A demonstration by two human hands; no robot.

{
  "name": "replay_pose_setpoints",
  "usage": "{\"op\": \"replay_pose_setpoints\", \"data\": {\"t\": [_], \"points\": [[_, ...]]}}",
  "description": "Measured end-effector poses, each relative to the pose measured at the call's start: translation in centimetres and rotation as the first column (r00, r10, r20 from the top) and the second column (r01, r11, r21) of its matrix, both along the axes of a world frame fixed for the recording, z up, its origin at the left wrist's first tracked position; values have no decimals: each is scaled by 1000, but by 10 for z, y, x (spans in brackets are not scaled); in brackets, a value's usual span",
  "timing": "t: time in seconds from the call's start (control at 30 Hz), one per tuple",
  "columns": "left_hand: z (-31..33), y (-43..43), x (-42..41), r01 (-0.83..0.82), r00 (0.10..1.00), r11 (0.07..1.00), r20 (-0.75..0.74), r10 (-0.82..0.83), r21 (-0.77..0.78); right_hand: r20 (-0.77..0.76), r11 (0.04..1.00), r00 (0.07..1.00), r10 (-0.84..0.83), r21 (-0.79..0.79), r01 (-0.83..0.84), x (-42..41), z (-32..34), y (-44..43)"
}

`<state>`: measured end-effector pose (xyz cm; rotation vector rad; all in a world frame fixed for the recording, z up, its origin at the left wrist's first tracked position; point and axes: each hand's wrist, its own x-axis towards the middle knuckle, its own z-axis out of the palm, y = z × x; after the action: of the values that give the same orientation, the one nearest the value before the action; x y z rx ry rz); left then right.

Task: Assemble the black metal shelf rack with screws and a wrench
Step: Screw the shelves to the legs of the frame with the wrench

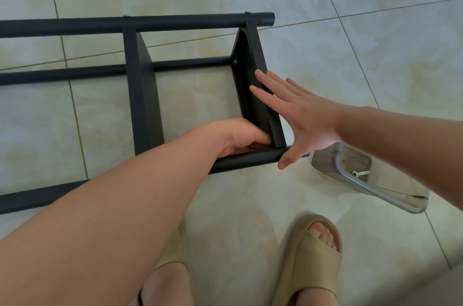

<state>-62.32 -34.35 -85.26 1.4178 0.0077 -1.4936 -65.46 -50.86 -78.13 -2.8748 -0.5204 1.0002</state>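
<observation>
Black metal shelf rack (150,23) lies on its side on the tiled floor (325,17), its long axis running left to right in front of you. The tubes run off the left edge of the view and the rack's end points to your right. Two flat shelf panels cross between the tubes, standing on edge: the inner shelf panel (142,95) left of centre and the end shelf panel (253,75) close to the tube ends. Two screw heads (126,15) sit on the far tube, one above each panel.

Your left hand (243,137) reaches in over the near tube (250,159), fingers curled round it right where the end shelf panel meets it; the fingertips are hidden behind the metal. Just to the right, your right hand (300,115) lies flat against the outer face of the end shelf panel, fingers straight and held close together, gripping nothing, with the thumb down beside the tip of the near tube.

Further right, a clear plastic container (363,189) rests on the floor, near the rack's end but apart from it, with a small wrench (360,173) inside. A tan slipper (308,263) on your right foot shows at the bottom.
</observation>
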Motion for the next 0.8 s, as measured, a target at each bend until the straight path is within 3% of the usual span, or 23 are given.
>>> {"op": "replay_pose_setpoints", "data": {"t": [0.33, 0.47, 0.8], "points": [[-2, 2, 1, -15, 998, 1000, -64, 15, 1, -3, 1000, 1000, 0, 1, 0, 0, -1, 0], [-1, -3, 1, 15, 1000, 1000, 1, -15, 27, -3, 1000, 1000, 1, 3, -1, 0, -1, 0], [1, -1, 1, 16, 1000, 999, -14, -15, 45, 1, 1000, 1000, -8, 7, 8, -1, -2, 0]]}}
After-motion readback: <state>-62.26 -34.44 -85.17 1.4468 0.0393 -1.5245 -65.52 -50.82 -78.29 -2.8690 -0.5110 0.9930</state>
